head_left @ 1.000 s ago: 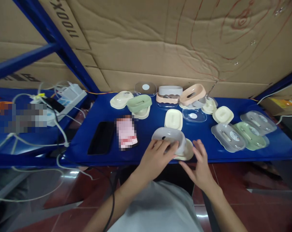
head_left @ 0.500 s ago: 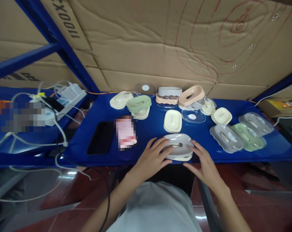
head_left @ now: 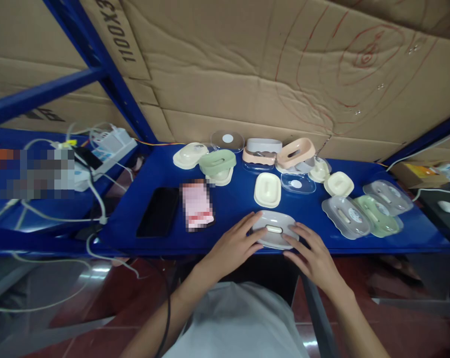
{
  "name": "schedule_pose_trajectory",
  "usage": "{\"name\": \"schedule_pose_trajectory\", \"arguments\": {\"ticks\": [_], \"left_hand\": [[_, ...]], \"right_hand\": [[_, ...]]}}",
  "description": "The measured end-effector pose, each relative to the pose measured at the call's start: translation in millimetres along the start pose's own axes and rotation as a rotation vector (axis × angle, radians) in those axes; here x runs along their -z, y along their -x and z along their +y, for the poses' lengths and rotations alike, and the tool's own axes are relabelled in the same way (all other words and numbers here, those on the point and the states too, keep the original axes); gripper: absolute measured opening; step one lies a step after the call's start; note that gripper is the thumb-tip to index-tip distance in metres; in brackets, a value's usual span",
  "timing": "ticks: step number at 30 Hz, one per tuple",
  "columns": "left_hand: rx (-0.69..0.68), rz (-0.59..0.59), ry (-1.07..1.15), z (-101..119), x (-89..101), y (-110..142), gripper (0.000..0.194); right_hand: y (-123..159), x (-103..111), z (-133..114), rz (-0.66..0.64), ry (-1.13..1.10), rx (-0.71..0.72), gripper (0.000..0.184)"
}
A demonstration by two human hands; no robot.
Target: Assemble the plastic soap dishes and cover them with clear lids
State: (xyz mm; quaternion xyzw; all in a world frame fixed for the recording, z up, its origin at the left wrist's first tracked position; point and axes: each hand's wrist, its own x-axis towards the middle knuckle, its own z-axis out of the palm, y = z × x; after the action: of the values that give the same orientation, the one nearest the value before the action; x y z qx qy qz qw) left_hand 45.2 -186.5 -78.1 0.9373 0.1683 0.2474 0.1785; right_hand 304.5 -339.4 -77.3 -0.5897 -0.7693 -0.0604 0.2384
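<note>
In front of me at the table's near edge lies a grey soap dish (head_left: 273, 239), an oval tray with a slot in the middle. A cream ridge (head_left: 274, 229) fills the slot. My left hand (head_left: 239, 243) holds the dish's left end, fingers over the rim and thumb at the near side. At the right end, my right hand (head_left: 310, 248) has its fingers on the rim and inner surface, thumb by the near edge. Just behind the dish sits a cream base (head_left: 267, 190) with a raised middle.
Lidded soap boxes (head_left: 346, 217) stand at the right. Along the back are peach trays (head_left: 295, 153), a green tray (head_left: 218, 162) and clear lids (head_left: 298, 184). Two phones (head_left: 157, 211) lie to the left. A power strip (head_left: 115, 149) and cables are farther left.
The grey soap dish has settled level over the cream piece beneath it. The cream ridge now shows in the slot, and the cream edge at the near side is covered.
</note>
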Motion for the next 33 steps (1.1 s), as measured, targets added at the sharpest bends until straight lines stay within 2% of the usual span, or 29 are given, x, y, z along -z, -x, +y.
{"name": "schedule_pose_trajectory", "arguments": {"ticks": [4, 9, 11, 13, 15, 17, 20, 22, 23, 25, 28, 30, 33], "left_hand": [[0.037, 0.004, 0.034, -1, 6.2, 8, 0.041], [0.161, 0.044, 0.154, -2, 14.1, 18, 0.038], [0.179, 0.048, 0.183, -2, 15.5, 18, 0.036], [0.2, 0.05, 0.21, -2, 16.3, 18, 0.04], [0.228, 0.054, 0.235, -3, 16.9, 16, 0.054], [0.248, 0.057, 0.258, -3, 17.0, 16, 0.071], [0.258, 0.052, 0.285, -5, 16.3, 16, 0.087], [0.27, 0.045, 0.295, -6, 15.2, 17, 0.09], [0.279, 0.041, 0.299, -7, 14.5, 18, 0.092], [0.295, 0.034, 0.305, -8, 13.1, 18, 0.095], [0.298, 0.024, 0.306, -8, 12.0, 19, 0.099], [0.282, 0.014, 0.3, -8, 12.1, 18, 0.101], [0.27, 0.0, 0.293, -8, 12.9, 18, 0.098]], "right_hand": [[-16, 5, 20, -0.038, -0.033, -0.031, 0.052], [-59, -8, 82, 0.065, 0.14, -0.273, 0.057], [-69, -13, 99, 0.059, 0.193, -0.311, 0.051], [-71, -14, 104, 0.062, 0.167, -0.3, 0.039], [-67, -7, 95, 0.099, 0.055, -0.296, 0.032], [-60, 4, 78, 0.201, -0.106, -0.357, 0.03], [-56, 20, 47, 0.418, -0.373, -0.551, 0.035], [-62, 26, 32, 0.458, -0.591, -0.7, 0.042], [-67, 26, 27, 0.42, -0.699, -0.769, 0.045], [-77, 23, 23, 0.26, -0.861, -0.866, 0.05], [-87, 8, 20, 0.009, -0.881, -0.822, 0.054], [-87, -5, 15, -0.035, -0.78, -0.704, 0.052], [-82, -18, 2, 0.04, -0.613, -0.547, 0.047]]}}
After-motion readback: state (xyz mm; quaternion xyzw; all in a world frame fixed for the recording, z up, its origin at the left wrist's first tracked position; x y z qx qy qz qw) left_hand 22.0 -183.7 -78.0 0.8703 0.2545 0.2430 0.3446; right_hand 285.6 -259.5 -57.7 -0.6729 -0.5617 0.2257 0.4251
